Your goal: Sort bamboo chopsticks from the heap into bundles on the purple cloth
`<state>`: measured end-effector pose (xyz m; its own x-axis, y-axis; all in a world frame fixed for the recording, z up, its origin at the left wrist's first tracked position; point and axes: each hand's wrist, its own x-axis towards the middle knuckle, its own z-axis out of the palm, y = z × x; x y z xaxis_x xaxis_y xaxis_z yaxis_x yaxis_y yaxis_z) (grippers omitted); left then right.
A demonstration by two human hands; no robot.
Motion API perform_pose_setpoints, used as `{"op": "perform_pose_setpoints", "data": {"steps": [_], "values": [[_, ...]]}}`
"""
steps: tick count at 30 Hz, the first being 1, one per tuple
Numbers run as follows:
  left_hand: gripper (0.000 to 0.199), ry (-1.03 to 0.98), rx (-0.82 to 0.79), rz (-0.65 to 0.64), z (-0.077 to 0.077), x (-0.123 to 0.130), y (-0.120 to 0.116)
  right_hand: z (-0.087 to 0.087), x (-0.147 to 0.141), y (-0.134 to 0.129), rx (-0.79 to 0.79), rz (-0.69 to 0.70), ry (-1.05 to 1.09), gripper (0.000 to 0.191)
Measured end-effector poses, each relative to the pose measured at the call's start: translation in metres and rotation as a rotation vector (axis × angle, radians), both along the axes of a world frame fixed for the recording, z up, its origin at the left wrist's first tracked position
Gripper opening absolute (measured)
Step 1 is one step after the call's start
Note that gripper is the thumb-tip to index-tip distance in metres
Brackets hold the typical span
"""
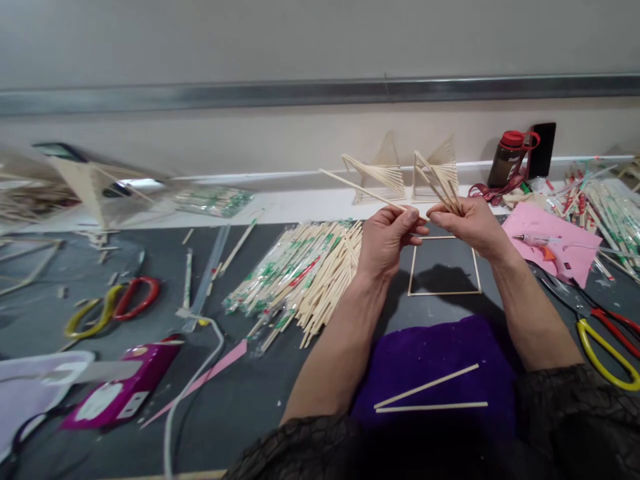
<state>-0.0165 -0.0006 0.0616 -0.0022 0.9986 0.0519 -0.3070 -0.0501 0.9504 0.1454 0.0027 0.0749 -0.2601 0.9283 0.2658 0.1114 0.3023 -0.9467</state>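
Pinching one stick (360,187) at twelve o'clock, the left hand (387,241) sits just beside the right hand (467,225), gripping more sticks (453,197); two models (386,181) beyond look finished, the flat frame (445,293) at their six o'clock barely begun.

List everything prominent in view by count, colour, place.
Table: one, dark grey, below
Wrapped sticks: many, pale, centre and right
Loose sticks: many, pale, centre
Stick frame: one, pale, beneath hands
Stick structures: two, pale, behind hands
Cloth: one, purple, front
Separate sticks: two, pale, on cloth
Bottle: one, brown, red lid, back right
Glue gun: one, pale, right
Scissors: two, red and yellow handles, left and right
Left hand: one, bare, gripping a stick
Right hand: one, bare, gripping several sticks
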Motion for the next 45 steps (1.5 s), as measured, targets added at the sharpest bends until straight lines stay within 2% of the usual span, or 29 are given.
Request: {"op": "perform_pose_setpoints", "data": {"steps": [7, 11, 19, 22, 25, 28, 32, 39, 42, 45], "values": [[0.027, 0.149, 0.063, 0.022, -0.001, -0.001, -0.002, -0.002, -0.002, -0.001, 0.058, -0.012, -0.235, 0.020], [0.030, 0.190, 0.042, -0.010, -0.001, -0.002, -0.001, -0.004, -0.003, -0.001, 0.098, 0.001, -0.303, 0.027], [0.030, 0.189, 0.038, -0.029, -0.003, -0.005, 0.002, -0.003, -0.011, -0.004, 0.076, -0.031, -0.308, 0.026], [0.031, 0.156, 0.054, -0.048, -0.003, -0.007, 0.002, -0.005, -0.013, -0.003, 0.039, -0.033, -0.257, 0.021], [0.029, 0.136, 0.065, -0.069, -0.003, -0.010, 0.003, -0.008, -0.012, 0.000, -0.071, -0.011, -0.170, 0.016], [0.029, 0.122, 0.060, -0.086, -0.005, -0.014, 0.005, -0.007, -0.010, 0.003, -0.174, 0.023, -0.060, 0.018], [0.033, 0.068, 0.025, -0.095, -0.008, -0.016, 0.009, -0.005, -0.008, 0.005, -0.249, -0.017, 0.054, 0.018], [0.032, 0.011, 0.065, -0.020, -0.010, -0.006, 0.006, -0.005, -0.007, 0.005, -0.240, -0.031, 0.096, 0.027], [0.025, 0.077, 0.144, 0.042, -0.010, -0.001, 0.001, -0.006, -0.007, 0.006, -0.209, -0.056, 0.102, 0.026], [0.027, 0.148, 0.190, 0.009, -0.010, -0.002, 0.000, -0.006, -0.002, 0.008, -0.182, -0.056, 0.117, 0.024]]}}
